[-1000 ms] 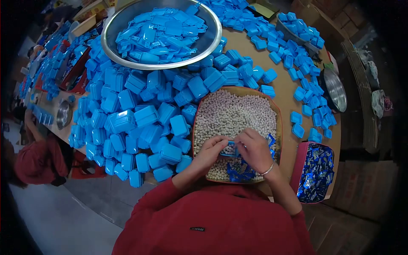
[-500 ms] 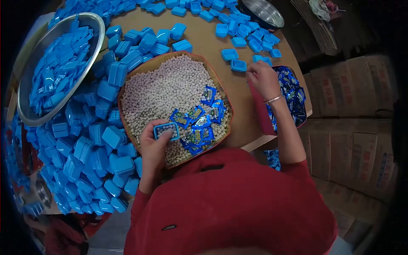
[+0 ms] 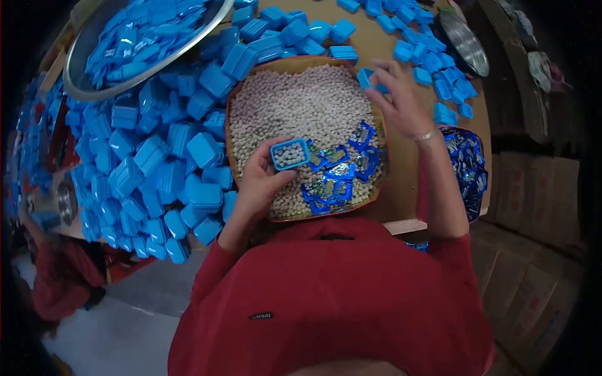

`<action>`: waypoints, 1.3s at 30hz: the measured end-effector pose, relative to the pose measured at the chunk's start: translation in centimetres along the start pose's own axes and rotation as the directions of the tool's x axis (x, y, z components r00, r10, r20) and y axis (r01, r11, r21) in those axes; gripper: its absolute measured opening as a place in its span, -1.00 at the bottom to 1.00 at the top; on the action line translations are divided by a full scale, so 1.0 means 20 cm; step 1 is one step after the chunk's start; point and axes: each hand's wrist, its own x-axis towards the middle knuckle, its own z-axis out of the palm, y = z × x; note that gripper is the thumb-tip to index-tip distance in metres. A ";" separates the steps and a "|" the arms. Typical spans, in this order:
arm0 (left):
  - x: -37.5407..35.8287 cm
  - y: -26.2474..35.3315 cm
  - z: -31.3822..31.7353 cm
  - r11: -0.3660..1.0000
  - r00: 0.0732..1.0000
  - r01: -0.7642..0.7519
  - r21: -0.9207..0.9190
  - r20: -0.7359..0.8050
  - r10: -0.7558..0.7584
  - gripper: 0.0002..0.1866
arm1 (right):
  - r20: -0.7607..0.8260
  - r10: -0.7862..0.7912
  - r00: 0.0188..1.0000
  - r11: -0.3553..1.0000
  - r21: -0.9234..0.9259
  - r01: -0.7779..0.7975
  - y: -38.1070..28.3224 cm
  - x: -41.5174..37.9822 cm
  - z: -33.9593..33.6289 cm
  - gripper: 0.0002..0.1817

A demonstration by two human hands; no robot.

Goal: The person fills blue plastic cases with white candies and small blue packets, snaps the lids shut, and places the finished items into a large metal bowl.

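My left hand (image 3: 262,182) grips a small blue plastic box (image 3: 290,155) by its sides, over the tray. Pale round balls fill the box, and its top faces up. Beneath it, a red-rimmed tray (image 3: 384,178) holds a heap of the same pale balls (image 3: 301,94). Several shiny blue packets (image 3: 338,172) lie on the balls, to the right of my left hand. At the tray's upper right edge, my right hand (image 3: 401,103) pinches a second blue box (image 3: 365,79) between thumb and fingers. The inside of that box is mostly hidden.
Closed blue boxes (image 3: 150,153) are piled left of the tray. A metal basin (image 3: 70,75) of flat blue pieces stands upper left. More open boxes (image 3: 433,59) lie upper right beside a metal pan (image 3: 464,44). A bin of blue packets (image 3: 467,166) sits right; cartons (image 3: 527,194) stand beyond.
My right hand has moved left from the open boxes to the tray's edge, now with a box. My left thumb has shifted off the balls in its box. The whole view has turned.
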 end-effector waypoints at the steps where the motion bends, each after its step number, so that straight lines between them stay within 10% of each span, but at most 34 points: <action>1: 0.00 0.00 0.00 1.000 1.000 0.017 -0.006 0.008 -0.017 -0.38 | 0.142 0.069 0.987 0.957 0.271 -0.106 -0.18 -0.03 0.01 -0.79; 5: 0.01 -0.03 -0.01 1.000 0.999 -0.003 -0.010 0.048 0.003 -0.40 | 0.244 -0.325 0.914 0.941 0.186 0.284 -0.53 -0.15 0.15 -0.74; 39: -0.07 0.03 0.06 0.950 0.977 -0.215 0.228 0.034 0.212 -0.60 | -0.031 -0.279 0.960 0.924 0.265 0.277 -0.61 -0.26 0.34 -0.82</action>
